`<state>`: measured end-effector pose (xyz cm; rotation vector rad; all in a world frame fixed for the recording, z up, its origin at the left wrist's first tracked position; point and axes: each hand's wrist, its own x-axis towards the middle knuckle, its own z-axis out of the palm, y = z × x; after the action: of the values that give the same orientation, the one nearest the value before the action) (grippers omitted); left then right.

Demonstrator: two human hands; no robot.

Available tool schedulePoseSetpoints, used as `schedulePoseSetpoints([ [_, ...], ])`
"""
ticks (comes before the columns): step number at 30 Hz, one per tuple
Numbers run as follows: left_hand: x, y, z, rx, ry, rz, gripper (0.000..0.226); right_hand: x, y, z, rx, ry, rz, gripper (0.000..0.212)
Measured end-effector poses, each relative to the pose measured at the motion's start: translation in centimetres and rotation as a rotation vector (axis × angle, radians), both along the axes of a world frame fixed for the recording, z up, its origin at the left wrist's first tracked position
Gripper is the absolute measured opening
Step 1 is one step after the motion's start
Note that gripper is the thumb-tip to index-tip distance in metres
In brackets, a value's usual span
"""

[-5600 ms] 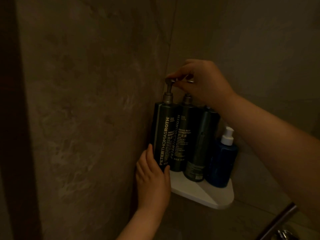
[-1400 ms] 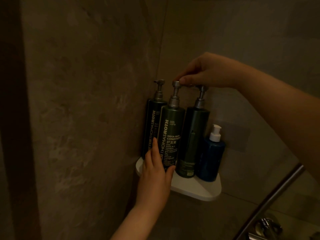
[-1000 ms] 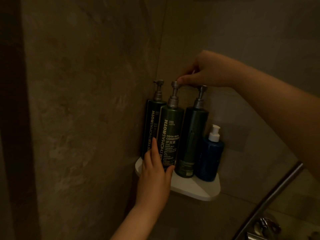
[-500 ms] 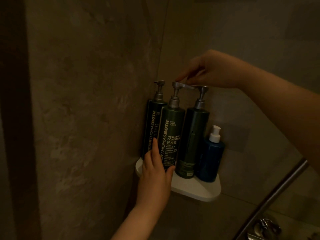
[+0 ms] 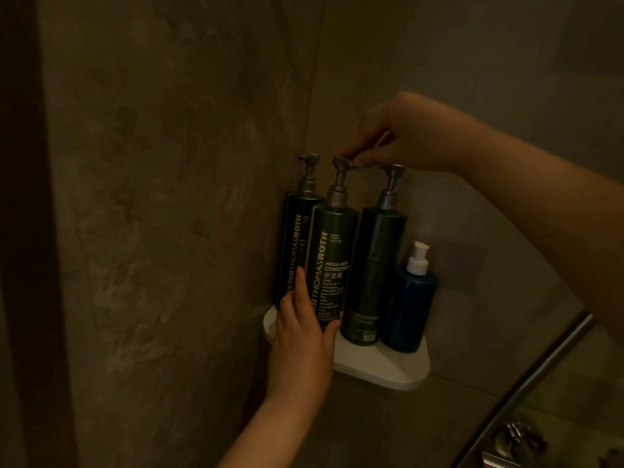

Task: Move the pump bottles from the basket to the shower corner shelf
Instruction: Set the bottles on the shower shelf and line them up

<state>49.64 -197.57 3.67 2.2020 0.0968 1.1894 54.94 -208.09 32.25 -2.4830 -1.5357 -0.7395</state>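
Blue bottle [image 5: 407,312] rightmost on shelf [image 5: 381,369]

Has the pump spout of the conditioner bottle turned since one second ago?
Yes. The spout has swung to the right and now points toward the next bottle's pump. The right hand pinches it.

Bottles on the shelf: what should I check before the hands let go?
1. The conditioner bottle stands upright on the shelf: ok.
2. The left hand grips its lower part: ok.
3. The right hand pinches its pump: ok.
4. Its base sits fully on the shelf: cannot tell, the left hand hides it.
5. The shampoo bottle, the dark bottle and the blue bottle stand upright: ok.
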Motion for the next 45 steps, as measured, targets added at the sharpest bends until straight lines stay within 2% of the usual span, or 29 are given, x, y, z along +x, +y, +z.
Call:
schedulePoseSetpoints([
  [5,0.0,-0.4,0.2,-0.004,0.014,0.054,0.091,-0.6,0.1,-0.6,0.019,-0.086,-0.004,0.020],
  [21,0.0,-1.0,0.8,-0.023,0.013,0.203,0.089,-0.5,1.0,-1.2,0.062,-0.178,-0.014,0.022],
  [45,0.1,-0.9,0.5,-0.004,0.001,0.229,0.089,0.3,0.9,-2.1,0.113,-0.230,0.065,0.019],
])
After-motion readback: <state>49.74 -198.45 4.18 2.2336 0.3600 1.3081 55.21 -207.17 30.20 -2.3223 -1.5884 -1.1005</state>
